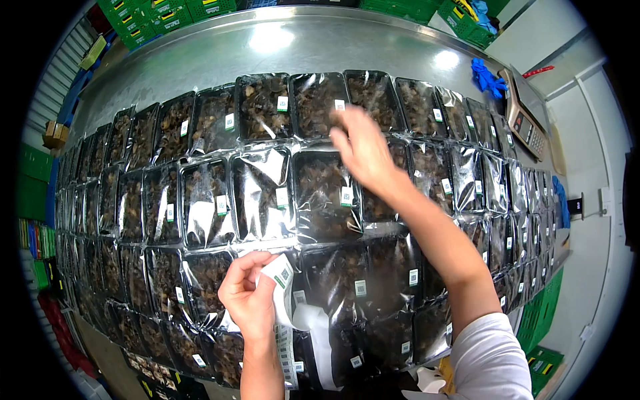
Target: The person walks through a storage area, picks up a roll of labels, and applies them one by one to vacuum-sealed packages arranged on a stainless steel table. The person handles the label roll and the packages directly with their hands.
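Rows of black plastic trays (pixel 327 223), wrapped in clear film and filled with brown crinkled pieces, cover the metal table. Many carry a small white label with a green edge and a square code. Low in the middle, my left hand (pixel 248 293) pinches a strip of labels (pixel 283 280) between thumb and fingers. Its white backing paper (pixel 322 343) curls and hangs down over the near trays. My right hand (pixel 362 143) reaches to a back-row tray (pixel 313 113), fingertips at the label (pixel 340 105) on its right side. Those fingers are slightly blurred, with the thumb apart.
Bare metal table (pixel 200 60) shows behind the back row. A scale (pixel 527 127) and blue gloves (pixel 489 79) sit at the far right. Green crates (pixel 157 20) stand beyond the table's far edge, with more green crates (pixel 543 313) at the right.
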The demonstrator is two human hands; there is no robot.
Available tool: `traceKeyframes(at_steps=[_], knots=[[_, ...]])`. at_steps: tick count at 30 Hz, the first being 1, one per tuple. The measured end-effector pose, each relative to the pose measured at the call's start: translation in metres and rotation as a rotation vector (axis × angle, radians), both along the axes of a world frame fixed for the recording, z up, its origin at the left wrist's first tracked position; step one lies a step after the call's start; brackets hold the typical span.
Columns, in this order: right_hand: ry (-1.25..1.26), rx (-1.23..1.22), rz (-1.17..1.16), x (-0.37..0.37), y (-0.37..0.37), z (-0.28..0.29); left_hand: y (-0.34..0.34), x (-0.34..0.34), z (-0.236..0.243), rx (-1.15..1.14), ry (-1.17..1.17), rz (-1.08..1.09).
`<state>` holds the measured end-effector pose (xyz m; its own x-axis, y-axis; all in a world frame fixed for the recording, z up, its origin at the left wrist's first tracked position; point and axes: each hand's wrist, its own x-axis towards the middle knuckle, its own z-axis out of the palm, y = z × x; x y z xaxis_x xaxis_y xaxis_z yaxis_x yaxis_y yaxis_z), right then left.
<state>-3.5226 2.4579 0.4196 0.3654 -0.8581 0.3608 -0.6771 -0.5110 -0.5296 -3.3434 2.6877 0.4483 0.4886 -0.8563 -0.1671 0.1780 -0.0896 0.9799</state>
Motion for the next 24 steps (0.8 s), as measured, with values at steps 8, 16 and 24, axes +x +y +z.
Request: traceKeyframes(at_steps=[8,16,24], knots=[[-0.67,0.856,0.285,0.006,0.162,0.046,-0.01,-0.025,0.007,-0.078,0.061,-0.036],[-0.828,1.22,0.256,-0.003,0.169,0.024,-0.004,-0.031,-0.004,0.005,0.024,-0.062],[-0.719,0.713,0.207,0.02,0.194,0.017,0.013,-0.007,-0.007,0.125,-0.038,-0.089]])
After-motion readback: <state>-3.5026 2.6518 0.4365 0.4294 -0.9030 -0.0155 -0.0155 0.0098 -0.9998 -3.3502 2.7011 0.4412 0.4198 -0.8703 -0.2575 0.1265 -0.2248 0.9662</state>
